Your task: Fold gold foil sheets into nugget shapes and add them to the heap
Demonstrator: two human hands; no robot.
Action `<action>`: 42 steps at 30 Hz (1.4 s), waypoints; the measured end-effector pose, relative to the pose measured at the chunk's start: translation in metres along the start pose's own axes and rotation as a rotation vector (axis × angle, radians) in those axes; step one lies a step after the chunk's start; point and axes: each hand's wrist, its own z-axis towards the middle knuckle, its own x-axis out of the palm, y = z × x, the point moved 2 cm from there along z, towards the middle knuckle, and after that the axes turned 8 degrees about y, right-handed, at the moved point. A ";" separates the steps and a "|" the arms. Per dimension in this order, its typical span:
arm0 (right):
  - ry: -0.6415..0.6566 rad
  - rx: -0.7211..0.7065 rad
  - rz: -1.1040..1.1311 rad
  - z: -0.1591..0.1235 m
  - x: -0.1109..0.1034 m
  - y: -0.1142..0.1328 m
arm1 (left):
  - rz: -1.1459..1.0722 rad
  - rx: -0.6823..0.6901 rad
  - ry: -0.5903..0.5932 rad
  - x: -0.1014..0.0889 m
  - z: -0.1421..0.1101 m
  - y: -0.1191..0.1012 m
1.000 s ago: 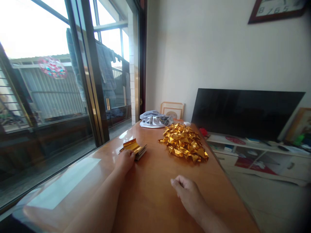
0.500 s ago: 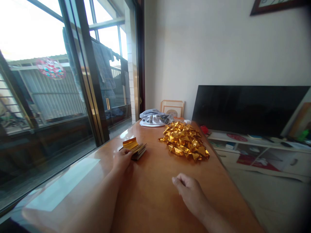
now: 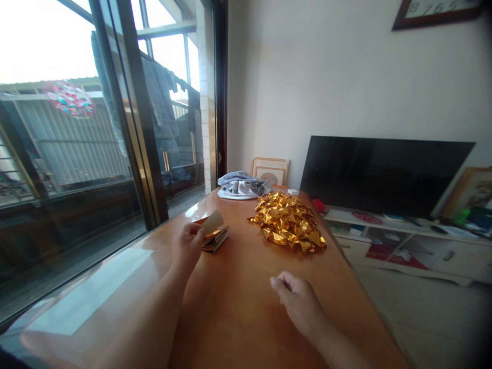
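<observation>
My left hand (image 3: 187, 243) is closed in a pinch on a sheet of gold foil paper (image 3: 213, 220), whose pale underside curls up past the fingertips. Just right of that hand lies a small stack of folded gold foil paper (image 3: 217, 240) on the table. My right hand (image 3: 295, 294) hovers over or rests on the near part of the table in a loose fist, thumb against the fingers, and nothing shows in it. Beyond it is a heap of folded gold foil pieces (image 3: 288, 223).
The brown glossy table (image 3: 230, 302) runs away from me. At its far end are grey-white cloth (image 3: 242, 187) and a framed picture (image 3: 269, 171). A large television (image 3: 380, 177) stands on a low cabinet (image 3: 453, 251) to the right. Glass doors (image 3: 69, 148) line the left.
My left hand has drawn a gold foil sheet up from the stack and a little left, so its pale back now shows. My right hand keeps almost the same pose.
</observation>
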 end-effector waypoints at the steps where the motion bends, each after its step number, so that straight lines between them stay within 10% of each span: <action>1: -0.003 -0.004 0.002 -0.001 -0.001 0.001 | -0.017 0.023 -0.006 -0.001 -0.002 -0.006; 5: -0.036 -0.026 0.011 -0.001 -0.004 0.007 | -0.247 0.126 0.035 -0.002 -0.015 -0.038; 12: -0.245 -0.153 0.028 -0.001 -0.018 0.019 | -0.840 -0.037 0.543 0.015 -0.040 -0.075; 17: -0.111 -0.118 0.192 -0.002 -0.016 0.019 | -0.960 -0.176 0.760 0.035 -0.056 -0.075; 27: 0.009 0.057 0.428 -0.001 -0.010 0.017 | -0.706 -0.293 0.750 0.064 -0.065 -0.045; 34: 0.015 0.266 0.297 0.002 -0.007 0.004 | -0.109 0.060 0.563 0.065 -0.064 -0.049; 42: 0.005 0.307 0.398 0.004 -0.008 0.002 | 0.122 0.425 1.126 0.056 -0.100 -0.091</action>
